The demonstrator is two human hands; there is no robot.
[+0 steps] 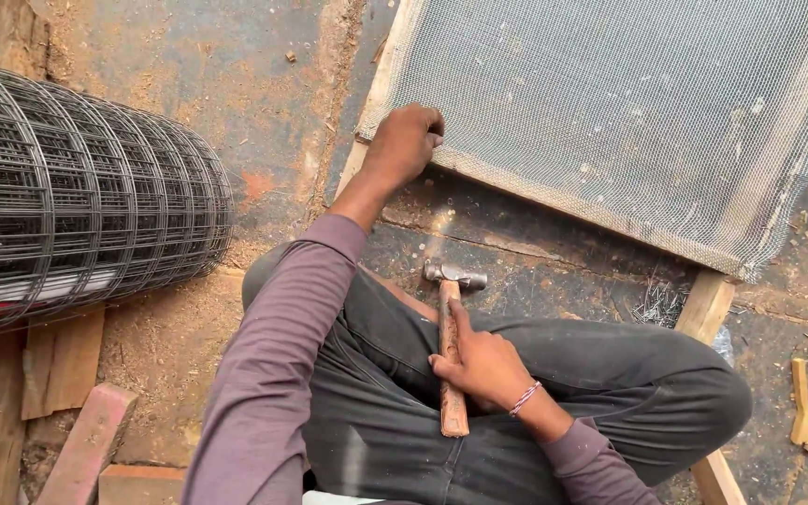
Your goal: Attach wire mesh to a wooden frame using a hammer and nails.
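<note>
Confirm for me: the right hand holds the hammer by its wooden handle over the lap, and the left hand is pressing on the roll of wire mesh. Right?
Not quite. In the head view the left hand presses on the edge of the fine mesh screen on its wooden frame, not the wire mesh roll lying apart. The right hand does hold the hammer over the lap.

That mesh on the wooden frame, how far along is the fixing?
Done: the mesh already lies spread over the frame, reaching its near edge. In hand: the left hand pinches the mesh edge at the corner, while the right hand holds a hammer resting over the lap, not striking. Left: I cannot see nails along the edge; a small pile of nails waits on the floor.
</note>
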